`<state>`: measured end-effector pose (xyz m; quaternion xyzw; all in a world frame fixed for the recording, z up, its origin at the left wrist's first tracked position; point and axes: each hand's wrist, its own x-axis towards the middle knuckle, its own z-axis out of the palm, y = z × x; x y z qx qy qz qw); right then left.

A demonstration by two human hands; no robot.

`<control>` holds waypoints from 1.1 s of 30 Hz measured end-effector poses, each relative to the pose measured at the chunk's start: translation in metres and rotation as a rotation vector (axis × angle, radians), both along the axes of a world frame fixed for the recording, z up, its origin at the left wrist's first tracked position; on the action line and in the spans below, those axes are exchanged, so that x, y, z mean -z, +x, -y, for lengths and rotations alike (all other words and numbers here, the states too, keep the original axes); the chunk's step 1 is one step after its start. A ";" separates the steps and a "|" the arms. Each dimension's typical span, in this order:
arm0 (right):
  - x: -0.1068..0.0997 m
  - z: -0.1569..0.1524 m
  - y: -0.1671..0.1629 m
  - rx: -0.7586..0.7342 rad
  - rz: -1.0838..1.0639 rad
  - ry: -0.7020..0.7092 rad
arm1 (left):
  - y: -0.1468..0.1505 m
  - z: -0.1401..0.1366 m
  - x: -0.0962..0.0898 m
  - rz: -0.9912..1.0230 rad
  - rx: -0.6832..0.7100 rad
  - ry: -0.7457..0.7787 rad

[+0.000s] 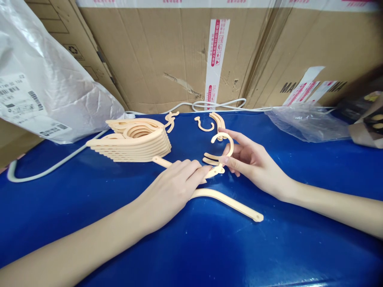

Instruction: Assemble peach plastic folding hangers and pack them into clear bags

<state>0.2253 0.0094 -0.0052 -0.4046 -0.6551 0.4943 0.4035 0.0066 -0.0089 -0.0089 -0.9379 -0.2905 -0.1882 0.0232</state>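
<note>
While the right hand [251,161] pinches a cream plastic C-shaped hook [231,145], the left hand [176,181] grips a cream plastic bar [214,172] at its base. From the head view, a neat stack of cream hanger-shaped pieces [134,149] looks done; a long curved cream strip [233,201] and a small loose cream hook [204,128] seem left. Brown cardboard boxes [179,48] limit the far edge; the glossy blue tabletop [224,247] offers most room nearer the person.

Pale cream hook [231,146], plain blue tabletop [209,251]
</note>
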 end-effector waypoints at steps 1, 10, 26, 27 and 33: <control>0.000 0.000 0.000 0.001 0.009 0.000 | 0.000 0.000 0.000 0.000 0.000 -0.006; -0.002 0.000 -0.001 0.016 0.043 -0.002 | -0.002 0.002 0.002 -0.013 -0.020 0.012; -0.003 0.001 -0.002 -0.055 -0.055 -0.061 | -0.001 0.002 0.001 -0.087 -0.048 0.215; -0.003 0.001 -0.003 -0.058 -0.074 -0.059 | -0.002 0.002 0.001 -0.090 -0.051 0.213; -0.002 0.004 -0.004 -0.105 -0.085 -0.044 | 0.002 0.006 -0.001 -0.079 -0.091 0.167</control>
